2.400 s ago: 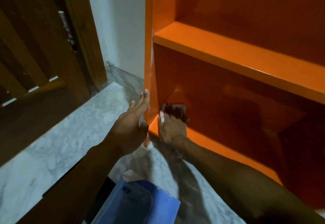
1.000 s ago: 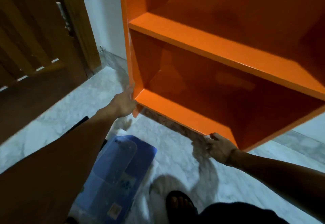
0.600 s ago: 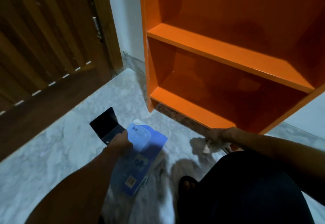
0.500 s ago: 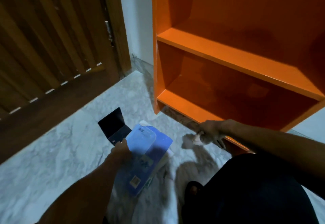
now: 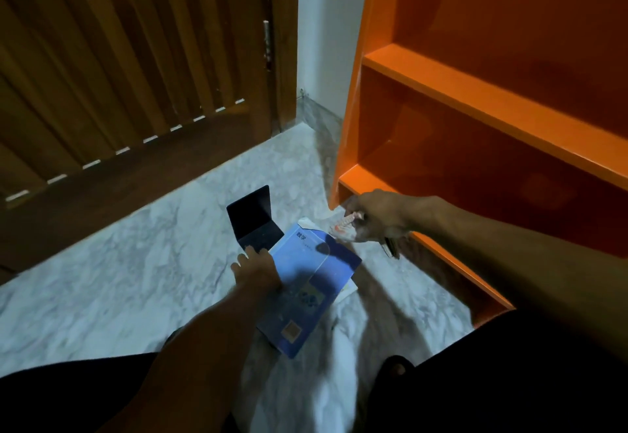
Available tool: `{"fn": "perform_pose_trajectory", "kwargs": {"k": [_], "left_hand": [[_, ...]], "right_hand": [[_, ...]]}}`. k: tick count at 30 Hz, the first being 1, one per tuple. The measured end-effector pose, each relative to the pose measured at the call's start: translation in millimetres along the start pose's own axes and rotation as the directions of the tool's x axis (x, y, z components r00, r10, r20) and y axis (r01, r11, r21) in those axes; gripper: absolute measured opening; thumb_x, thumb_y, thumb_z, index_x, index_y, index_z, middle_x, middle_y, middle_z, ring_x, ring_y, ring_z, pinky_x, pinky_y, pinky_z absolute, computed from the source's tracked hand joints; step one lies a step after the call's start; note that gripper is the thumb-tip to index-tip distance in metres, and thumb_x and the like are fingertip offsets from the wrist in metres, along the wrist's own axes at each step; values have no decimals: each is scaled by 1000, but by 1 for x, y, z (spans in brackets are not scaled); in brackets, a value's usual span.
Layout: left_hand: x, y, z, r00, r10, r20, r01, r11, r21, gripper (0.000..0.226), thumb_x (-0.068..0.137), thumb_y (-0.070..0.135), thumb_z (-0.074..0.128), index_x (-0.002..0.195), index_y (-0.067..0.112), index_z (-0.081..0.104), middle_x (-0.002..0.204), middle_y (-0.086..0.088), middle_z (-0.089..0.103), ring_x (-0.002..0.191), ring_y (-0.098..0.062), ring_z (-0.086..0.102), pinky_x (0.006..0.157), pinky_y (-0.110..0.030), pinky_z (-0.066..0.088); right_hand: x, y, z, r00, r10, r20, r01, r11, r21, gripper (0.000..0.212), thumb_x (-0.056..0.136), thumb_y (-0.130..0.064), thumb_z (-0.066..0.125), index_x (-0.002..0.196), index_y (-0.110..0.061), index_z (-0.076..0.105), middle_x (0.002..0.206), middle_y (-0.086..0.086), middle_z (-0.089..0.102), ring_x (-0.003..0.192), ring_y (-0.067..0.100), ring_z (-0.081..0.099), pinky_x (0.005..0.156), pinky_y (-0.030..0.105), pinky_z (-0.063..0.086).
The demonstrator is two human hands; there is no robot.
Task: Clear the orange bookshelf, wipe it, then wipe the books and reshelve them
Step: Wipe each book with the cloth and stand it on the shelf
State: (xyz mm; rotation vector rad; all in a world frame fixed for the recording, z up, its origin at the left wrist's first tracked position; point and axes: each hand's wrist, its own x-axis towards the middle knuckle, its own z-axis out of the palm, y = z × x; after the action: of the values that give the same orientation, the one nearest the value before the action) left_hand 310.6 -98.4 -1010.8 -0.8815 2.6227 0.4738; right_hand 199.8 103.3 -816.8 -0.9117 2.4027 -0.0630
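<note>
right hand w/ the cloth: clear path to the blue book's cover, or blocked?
Probably yes. The right hand, gripping the cloth, hangs just past the blue book's far corner. The left hand rests only on the book's left edge, leaving most of the cover bare.

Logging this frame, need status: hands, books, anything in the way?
Left hand on blue book lying on floor. Right hand grips wiping cloth beside it. Orange bookshelf bare. Black bookend stands behind book, not blocking.
</note>
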Motion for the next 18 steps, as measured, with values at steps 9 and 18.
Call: {"fn": "perform_pose_trajectory", "kwargs": {"k": [9, 18], "left_hand": [[13, 0, 41, 965, 170, -200, -174, 985, -2, 43, 29, 11, 84, 61, 12, 55, 71, -12, 59, 47, -27, 52, 47, -28, 39], [-11, 6, 37, 963, 173, -205, -145, 978, 147, 26, 53, 14, 78, 70, 16, 58, 69, -4, 55, 52, -21, 53, 49, -28, 38]], "right_hand": [[-14, -12, -16, 998, 28, -48, -28, 1000, 0, 38, 94, -12, 59, 132, -13, 60, 124, 14, 64, 109, 31, 59, 88, 42, 51], [-27, -17, -16, 995, -28, -100, 33, 998, 48, 27, 102, -18, 48, 125, -14, 61, 119, 11, 64, 106, 29, 59, 84, 36, 47]]}}
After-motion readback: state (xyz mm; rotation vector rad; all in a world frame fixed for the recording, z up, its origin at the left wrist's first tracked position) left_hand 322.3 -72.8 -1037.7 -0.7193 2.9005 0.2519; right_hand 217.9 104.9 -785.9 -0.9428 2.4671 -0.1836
